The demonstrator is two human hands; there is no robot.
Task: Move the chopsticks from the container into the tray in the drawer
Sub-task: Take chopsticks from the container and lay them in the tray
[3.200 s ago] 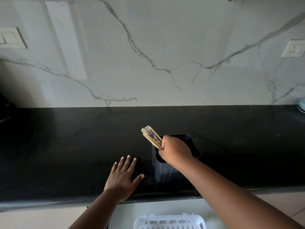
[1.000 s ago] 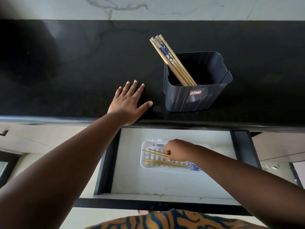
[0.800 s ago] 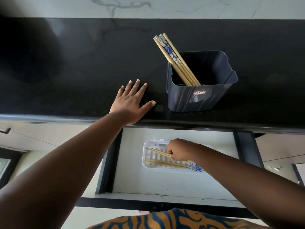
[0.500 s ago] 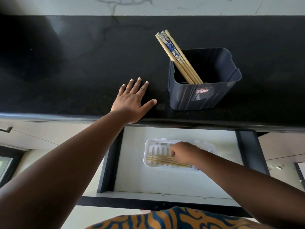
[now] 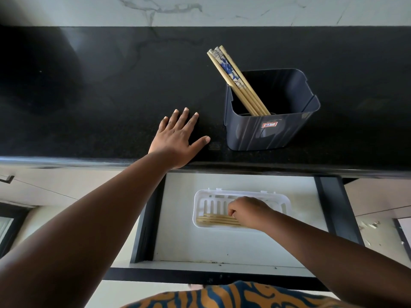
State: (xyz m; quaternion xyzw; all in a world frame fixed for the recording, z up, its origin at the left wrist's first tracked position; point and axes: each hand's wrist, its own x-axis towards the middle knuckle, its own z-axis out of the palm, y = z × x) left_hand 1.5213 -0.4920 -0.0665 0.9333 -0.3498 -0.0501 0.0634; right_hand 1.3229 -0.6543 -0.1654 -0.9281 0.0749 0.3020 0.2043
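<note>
A dark blue container [image 5: 266, 130] stands on the black counter with several wooden chopsticks [image 5: 235, 78] leaning out of its left corner. Below the counter an open drawer [image 5: 222, 245] holds a white slotted tray [image 5: 206, 203]. Several chopsticks [image 5: 215, 220] lie flat along the tray's near side. My right hand [image 5: 246, 211] is down inside the tray, fingers curled on the right part of those chopsticks. My left hand [image 5: 178, 138] lies flat and spread on the counter, just left of the container.
The black counter [image 5: 100, 96] runs back to a white marble wall [image 5: 244, 10]. The drawer has dark side rails [image 5: 335, 207] and a dark front edge. Closed cabinet fronts [image 5: 55, 185] flank it left and right.
My right hand took chopsticks from the container and brought them down into the drawer tray; in the last second it lowered them flat beside those lying there. My left hand stayed put.
</note>
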